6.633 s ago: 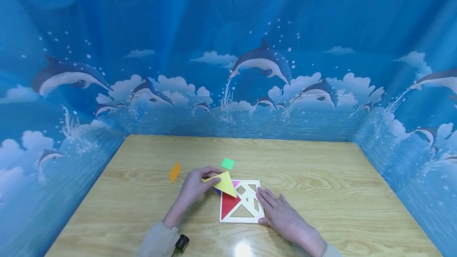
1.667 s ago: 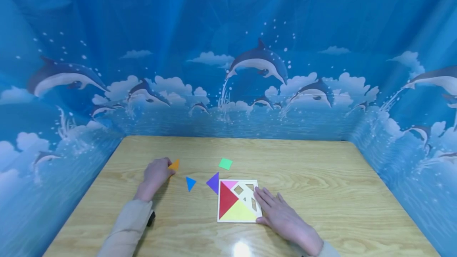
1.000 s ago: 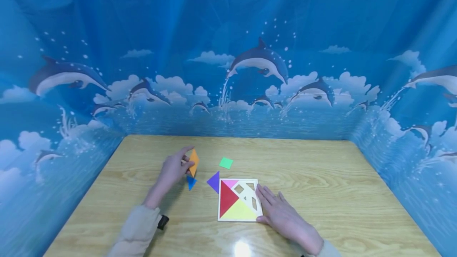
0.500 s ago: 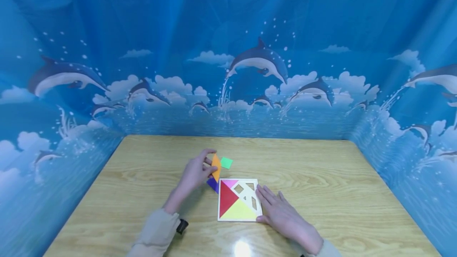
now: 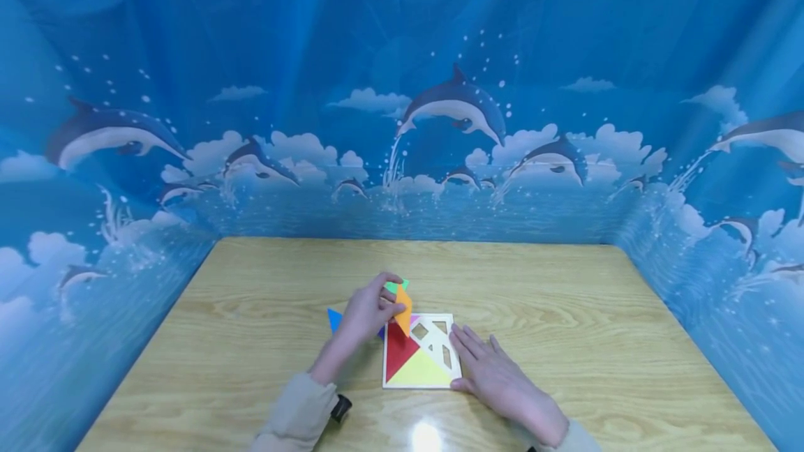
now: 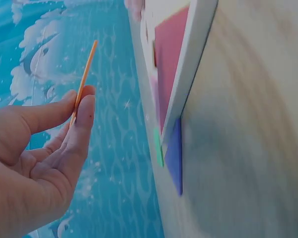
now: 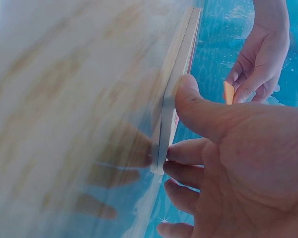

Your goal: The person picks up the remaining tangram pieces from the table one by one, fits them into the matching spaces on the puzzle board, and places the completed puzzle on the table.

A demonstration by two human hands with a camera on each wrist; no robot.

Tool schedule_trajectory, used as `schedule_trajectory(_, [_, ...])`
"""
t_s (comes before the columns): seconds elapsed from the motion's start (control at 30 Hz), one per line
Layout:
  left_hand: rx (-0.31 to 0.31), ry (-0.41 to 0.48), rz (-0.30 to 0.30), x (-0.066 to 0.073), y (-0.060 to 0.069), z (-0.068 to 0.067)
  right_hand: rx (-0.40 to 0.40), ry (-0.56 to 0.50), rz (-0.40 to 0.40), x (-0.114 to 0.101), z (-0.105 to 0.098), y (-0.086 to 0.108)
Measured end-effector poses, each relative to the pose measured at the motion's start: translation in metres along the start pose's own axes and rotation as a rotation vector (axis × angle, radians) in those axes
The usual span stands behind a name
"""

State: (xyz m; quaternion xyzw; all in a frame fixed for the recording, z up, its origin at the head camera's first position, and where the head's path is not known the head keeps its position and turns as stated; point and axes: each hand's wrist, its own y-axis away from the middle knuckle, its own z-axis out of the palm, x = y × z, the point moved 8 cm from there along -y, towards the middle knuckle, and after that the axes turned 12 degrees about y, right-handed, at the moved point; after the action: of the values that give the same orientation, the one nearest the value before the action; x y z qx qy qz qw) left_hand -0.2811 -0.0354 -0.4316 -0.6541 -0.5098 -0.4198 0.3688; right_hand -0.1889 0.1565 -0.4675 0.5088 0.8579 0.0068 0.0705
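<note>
My left hand [image 5: 363, 312] pinches an orange parallelogram tangram piece [image 5: 404, 309] between thumb and fingers, raised over the upper left of the white tangram board [image 5: 433, 337]. The left wrist view shows that piece edge-on [image 6: 84, 79], apart from the board. Red [image 5: 398, 356], yellow [image 5: 421, 370] and pink [image 5: 415, 318] pieces lie in the board; several cut-outs at its right are unfilled. With fingers extended, my right hand [image 5: 502, 382] rests against the board's right edge; in the right wrist view its thumb [image 7: 188, 91] and fingertips touch that edge.
Behind my left hand lies a green piece [image 5: 402, 285], partly covered. A blue triangle [image 5: 335, 319] shows left of that hand. The purple triangle [image 6: 175, 161] sits against the board's left edge. A dolphin-print curtain [image 5: 402, 208] encloses the wooden table [image 5: 534, 298].
Earlier the yellow triangle went from my left hand into the board. Since then the left hand has picked up the orange parallelogram at the left and carried it right. The right hand stays put.
</note>
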Motion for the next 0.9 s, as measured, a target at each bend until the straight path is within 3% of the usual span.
schedule_trajectory(0.13, [-0.042,0.037,0.008,0.002,0.002,0.016,0.008,0.006,0.001,0.001,0.001,0.000])
schedule_trajectory(0.4, [-0.125,0.010,0.033,0.010,0.005,0.043,0.001,0.015,-0.003,0.001,0.001,-0.002])
schedule_trajectory(0.67, [-0.219,0.004,0.040,0.008,0.007,0.064,0.022,0.025,-0.024,-0.001,-0.001,-0.001])
schedule_trajectory(0.9, [-0.258,-0.097,0.082,0.009,0.009,0.074,0.028,0.024,-0.022,0.001,0.000,-0.002])
